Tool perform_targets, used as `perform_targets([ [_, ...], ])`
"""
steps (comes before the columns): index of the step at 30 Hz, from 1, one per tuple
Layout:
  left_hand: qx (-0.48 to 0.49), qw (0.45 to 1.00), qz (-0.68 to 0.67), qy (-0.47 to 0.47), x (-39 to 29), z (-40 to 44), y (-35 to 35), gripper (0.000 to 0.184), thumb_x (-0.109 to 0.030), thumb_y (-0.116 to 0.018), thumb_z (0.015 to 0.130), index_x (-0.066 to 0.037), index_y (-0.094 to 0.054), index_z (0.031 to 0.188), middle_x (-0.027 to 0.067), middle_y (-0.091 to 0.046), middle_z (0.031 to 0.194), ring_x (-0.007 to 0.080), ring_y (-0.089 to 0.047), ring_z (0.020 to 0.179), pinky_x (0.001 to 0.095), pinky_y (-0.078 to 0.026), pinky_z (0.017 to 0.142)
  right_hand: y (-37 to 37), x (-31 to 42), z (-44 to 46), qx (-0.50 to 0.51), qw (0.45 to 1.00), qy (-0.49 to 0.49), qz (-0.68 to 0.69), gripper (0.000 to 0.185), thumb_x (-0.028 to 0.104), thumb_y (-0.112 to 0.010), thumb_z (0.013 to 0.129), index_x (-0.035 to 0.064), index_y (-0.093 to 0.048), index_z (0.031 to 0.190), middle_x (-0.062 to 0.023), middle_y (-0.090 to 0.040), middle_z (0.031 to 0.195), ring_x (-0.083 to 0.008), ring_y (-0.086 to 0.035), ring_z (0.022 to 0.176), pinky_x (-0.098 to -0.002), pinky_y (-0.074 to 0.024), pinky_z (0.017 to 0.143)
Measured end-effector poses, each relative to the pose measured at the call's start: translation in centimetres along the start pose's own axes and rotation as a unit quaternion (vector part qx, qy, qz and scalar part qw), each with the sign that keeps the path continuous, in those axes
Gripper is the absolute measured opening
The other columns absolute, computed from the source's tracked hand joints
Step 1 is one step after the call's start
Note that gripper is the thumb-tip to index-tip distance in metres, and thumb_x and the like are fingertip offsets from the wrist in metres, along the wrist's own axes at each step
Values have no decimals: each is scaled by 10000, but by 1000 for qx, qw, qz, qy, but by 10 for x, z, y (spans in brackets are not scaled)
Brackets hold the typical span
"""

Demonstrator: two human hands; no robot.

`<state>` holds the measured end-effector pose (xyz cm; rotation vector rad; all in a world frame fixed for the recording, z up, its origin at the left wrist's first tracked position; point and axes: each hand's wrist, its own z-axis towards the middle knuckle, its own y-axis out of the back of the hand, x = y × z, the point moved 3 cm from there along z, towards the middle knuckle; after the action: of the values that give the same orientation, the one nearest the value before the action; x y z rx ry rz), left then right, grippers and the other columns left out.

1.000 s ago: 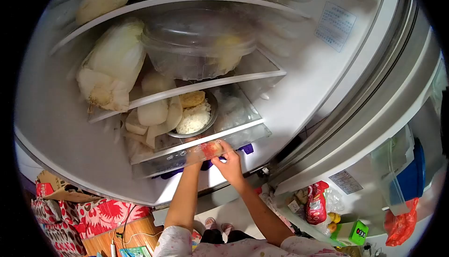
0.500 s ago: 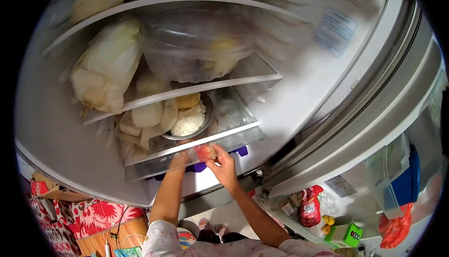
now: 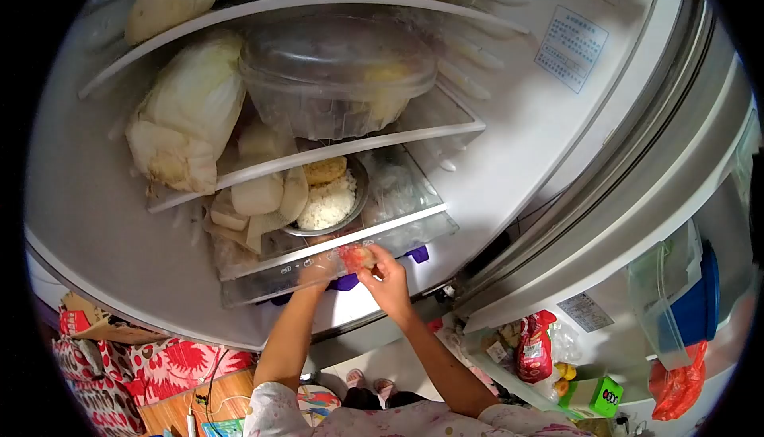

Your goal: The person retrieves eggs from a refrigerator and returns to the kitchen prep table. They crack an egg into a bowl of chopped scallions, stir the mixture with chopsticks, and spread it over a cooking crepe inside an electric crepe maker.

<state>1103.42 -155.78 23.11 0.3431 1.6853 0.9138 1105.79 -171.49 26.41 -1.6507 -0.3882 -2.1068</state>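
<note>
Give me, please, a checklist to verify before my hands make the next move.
1. Right hand has its grip on the red-and-pale item: ok, thumb and fingers at its edge.
2. Left hand clear of the transparent panel: not ok, seen through it.
3. Left hand free of any item: cannot tell, fingers unclear.
4. Rice inside its bowl: ok.
5. Fridge door open: ok.
</note>
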Motion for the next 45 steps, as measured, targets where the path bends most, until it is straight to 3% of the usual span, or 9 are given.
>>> perform_targets([
  [9,87,996,-11,-26,6,9,-15,558,-366,-492,817,-86,-350,1277,169,-421,1266,301,-429,1143,344,-340,956,-2,-2,2,-17,999,10,44,465,-36,-628,728,-50,-454,1159,-79,-589,956,-100,-559,815,-230,-469,701],
  [17,-82,991,-64,-87,17,16,-32,327,-270,-513,815,-27,-497,1034,162,-557,994,299,-540,917,360,-424,833,-1,-1,2,-2,1000,0,30,459,-38,-611,738,-52,-444,1165,-78,-591,956,-97,-557,825,-226,-464,705],
  [19,-65,859,-501,-82,63,54,-79,310,-313,-456,858,-34,-505,985,108,-558,947,264,-542,886,353,-441,802,-1,-3,2,-2,1000,0,31,458,-39,-609,738,-52,-443,1164,-76,-590,953,-95,-556,824,-223,-463,706],
  [20,-35,649,-760,3,68,60,-94,337,-333,-397,895,-44,-491,1042,71,-537,998,229,-530,919,350,-444,808,-1,-4,2,-1,999,-6,44,456,-42,-606,738,-51,-443,1164,-73,-589,953,-94,-555,824,-222,-461,708],
  [24,-58,638,-756,133,7,27,-55,356,-339,-378,907,-55,-469,1102,77,-519,1045,226,-516,948,353,-437,834,-1,0,1,13,998,-12,53,452,-47,-599,738,-51,-444,1162,-65,-585,953,-91,-552,823,-219,-457,712],
  [28,-41,888,-457,9,0,15,-36,329,-305,-399,895,-52,-506,1076,91,-569,996,238,-541,928,360,-440,825,-2,-1,2,15,998,-10,53,457,-53,-595,737,-53,-440,1167,-66,-584,954,-91,-550,824,-220,-456,712],
  [31,-52,982,-159,-87,24,30,-48,331,-305,-423,862,-71,-519,1076,103,-580,993,253,-544,930,374,-427,838,-1,-2,1,13,999,-11,44,463,-49,-597,741,-53,-436,1174,-69,-584,956,-92,-549,823,-223,-456,711],
  [32,-68,985,60,-147,36,41,-63,344,-312,-442,832,-91,-523,1083,111,-579,1002,265,-541,937,385,-413,855,-1,0,2,20,999,-6,38,447,-59,-574,756,-59,-424,1177,-72,-583,972,-97,-552,839,-216,-453,716],
  [45,44,983,131,-123,56,103,-140,365,-334,-457,785,-82,-545,1035,118,-574,1030,249,-539,954,352,-423,826,3,4,0,23,999,-8,37,443,-52,-577,769,-72,-410,1179,-92,-577,1006,-113,-553,877,-223,-454,732],
])
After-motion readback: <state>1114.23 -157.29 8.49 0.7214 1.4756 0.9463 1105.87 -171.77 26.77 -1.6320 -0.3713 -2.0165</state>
